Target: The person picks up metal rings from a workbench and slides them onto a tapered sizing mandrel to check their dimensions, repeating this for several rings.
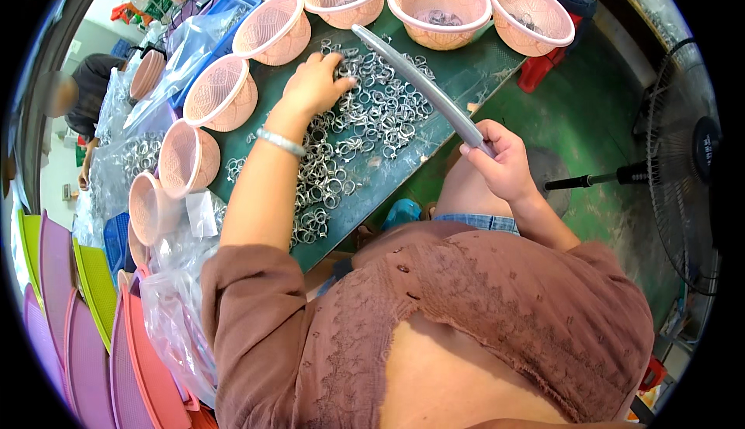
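1. Rings: many silver-coloured metal rings, loose and heaped across the middle of the green table, stretching toward its edge nearest the person.
2. Left hand: on the far-left part of the heap, palm down, thumb apart from the fingers. Fingertips partly hidden; cannot tell whether they pinch a ring. Pale bracelet around the wrist.
3. Right hand: closed around the lower end of a long grey tapered rod, just beyond the table's near edge.
4. Rod: tilted, running over the rings, its narrow tip near the baskets at the far edge.
5. Pink baskets: in a curved row along the table's far and left edges; several hold small metallic pieces.
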`<control>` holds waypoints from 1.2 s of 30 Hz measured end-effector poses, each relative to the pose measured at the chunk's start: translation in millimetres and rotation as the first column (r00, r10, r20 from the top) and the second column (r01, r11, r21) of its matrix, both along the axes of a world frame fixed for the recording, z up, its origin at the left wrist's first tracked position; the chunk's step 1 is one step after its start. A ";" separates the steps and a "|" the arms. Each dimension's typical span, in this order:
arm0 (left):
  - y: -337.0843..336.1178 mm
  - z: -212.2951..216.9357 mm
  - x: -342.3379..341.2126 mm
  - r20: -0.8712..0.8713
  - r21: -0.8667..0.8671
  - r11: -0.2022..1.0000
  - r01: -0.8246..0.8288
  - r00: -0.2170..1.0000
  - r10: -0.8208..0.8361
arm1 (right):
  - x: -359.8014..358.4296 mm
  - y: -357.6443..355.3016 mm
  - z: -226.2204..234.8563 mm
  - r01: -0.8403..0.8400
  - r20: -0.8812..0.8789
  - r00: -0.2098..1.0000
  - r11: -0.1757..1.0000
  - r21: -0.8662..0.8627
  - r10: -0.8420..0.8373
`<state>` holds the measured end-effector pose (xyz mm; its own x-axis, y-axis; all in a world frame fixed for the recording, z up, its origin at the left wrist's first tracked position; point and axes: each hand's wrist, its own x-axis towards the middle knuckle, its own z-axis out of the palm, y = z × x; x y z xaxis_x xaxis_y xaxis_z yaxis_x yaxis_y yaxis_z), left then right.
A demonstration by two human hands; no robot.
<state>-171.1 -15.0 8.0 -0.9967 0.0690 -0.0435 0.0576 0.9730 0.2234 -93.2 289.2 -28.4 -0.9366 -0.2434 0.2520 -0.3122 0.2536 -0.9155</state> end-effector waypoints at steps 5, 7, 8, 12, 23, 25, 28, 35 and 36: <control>-10.9 8.1 50.3 -0.092 0.151 0.989 0.005 0.996 0.009 | -0.9 2.3 -7.9 -0.032 0.083 0.996 0.991 -0.129 0.043; -16.8 1.4 65.3 -0.255 0.228 0.973 0.023 0.966 0.037 | -2.4 1.0 -8.5 -0.053 0.093 0.994 0.990 -0.129 0.066; -20.0 -1.9 71.6 -0.332 0.265 0.964 0.034 0.942 0.057 | -2.0 0.9 -9.2 -0.065 0.100 0.992 0.990 -0.129 0.078; -40.1 -5.9 79.9 -0.300 0.532 0.824 -0.195 0.866 0.399 | -1.6 -8.3 -8.2 -0.102 0.132 0.983 0.978 -0.184 0.127; -51.4 10.9 109.8 -0.256 0.265 0.960 0.093 0.966 -0.023 | 3.5 -19.4 -7.1 -0.165 0.116 0.976 0.973 -0.162 0.185; -41.7 8.3 120.8 -0.075 0.186 0.983 0.006 0.997 0.008 | 5.6 -21.2 -3.7 -0.179 0.109 0.975 0.973 -0.145 0.195; -29.7 13.4 125.7 -0.072 0.250 0.968 -0.010 0.997 0.029 | 6.0 -21.2 -6.7 -0.175 0.104 0.976 0.976 -0.133 0.189; -34.0 -0.8 129.2 -0.328 0.467 0.866 -0.176 0.876 0.355 | 8.6 -23.7 -6.4 -0.150 0.154 0.972 0.975 -0.163 0.175; -37.6 0.1 126.8 -0.294 0.532 0.817 -0.224 0.856 0.426 | 8.8 -23.2 -5.2 -0.164 0.170 0.967 0.975 -0.153 0.189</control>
<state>-44.3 -52.6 8.1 -0.8885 -0.3516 0.2948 -0.0648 0.7322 0.6780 -84.4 266.0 -33.7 -0.9150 -0.3842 0.1232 -0.1651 0.0779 -0.9832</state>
